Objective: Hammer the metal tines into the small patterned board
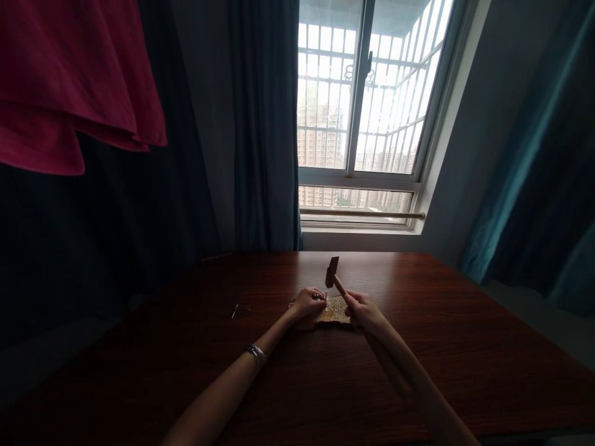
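Steadily gripped, a small hammer (332, 273) hangs head-up above a speckled board (338, 311) at a dark wooden tabletop (297, 384), its wooden handle enclosed by the fingers of a person's right hand (365, 311). Just left of that grip, the left hand (308, 303) rests at the board's left end, fingertips drawn narrowly together around a slim, upright nail (326, 296). The nail's top stands clear above the fingers, just below the hammer head and apart from it. The pale yellow board, dotted with dark spots, lies flat between and beneath the two hands, its near edge uneven; the right hand covers its right end, and whether the two touch cannot be told. Well to the left of the left hand's grip, several thin, nail-like pieces (240, 310) lie crossed on the wood, too small to make out fully. Back along the arm from the same grip, a silvery bracelet (256, 355) circles the left wrist. Beyond both hands, daylight enters through a barred window (357, 124), with tall buildings outside. A dark blue curtain (264, 136) falls beside the glass, and high to the left of the grips hangs a red cloth (79, 80).
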Demonstrator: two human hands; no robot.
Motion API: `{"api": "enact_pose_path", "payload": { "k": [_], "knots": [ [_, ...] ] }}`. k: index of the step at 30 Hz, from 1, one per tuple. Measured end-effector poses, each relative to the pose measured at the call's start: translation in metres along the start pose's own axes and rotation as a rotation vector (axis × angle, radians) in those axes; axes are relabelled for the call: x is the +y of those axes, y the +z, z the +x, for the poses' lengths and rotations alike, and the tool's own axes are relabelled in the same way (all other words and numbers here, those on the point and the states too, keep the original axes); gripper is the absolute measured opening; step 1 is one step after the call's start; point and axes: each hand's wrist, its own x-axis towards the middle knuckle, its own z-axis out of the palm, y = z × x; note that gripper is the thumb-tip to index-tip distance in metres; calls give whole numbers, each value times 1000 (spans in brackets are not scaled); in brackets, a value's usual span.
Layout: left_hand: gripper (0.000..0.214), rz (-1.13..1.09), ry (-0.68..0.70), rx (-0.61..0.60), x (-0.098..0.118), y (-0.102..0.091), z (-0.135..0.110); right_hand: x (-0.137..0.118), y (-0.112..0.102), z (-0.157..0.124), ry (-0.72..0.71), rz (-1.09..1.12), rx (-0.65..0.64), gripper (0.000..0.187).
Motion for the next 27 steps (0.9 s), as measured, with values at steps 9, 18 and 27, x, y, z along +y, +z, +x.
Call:
{"api": "enact_pose_path", "payload": {
  "k": [9, 18, 27],
  "knots": [
    [19, 14, -5, 14, -2, 1, 0, -6, 2, -3, -58, 71, 23, 33],
    [19, 24, -18, 10, 1, 0, 0, -5, 3, -3, -38, 50, 20, 32],
    [20, 45, -50, 1, 5, -1, 0, 3, 6, -2, -34, 20, -10, 34]
  ]
}}
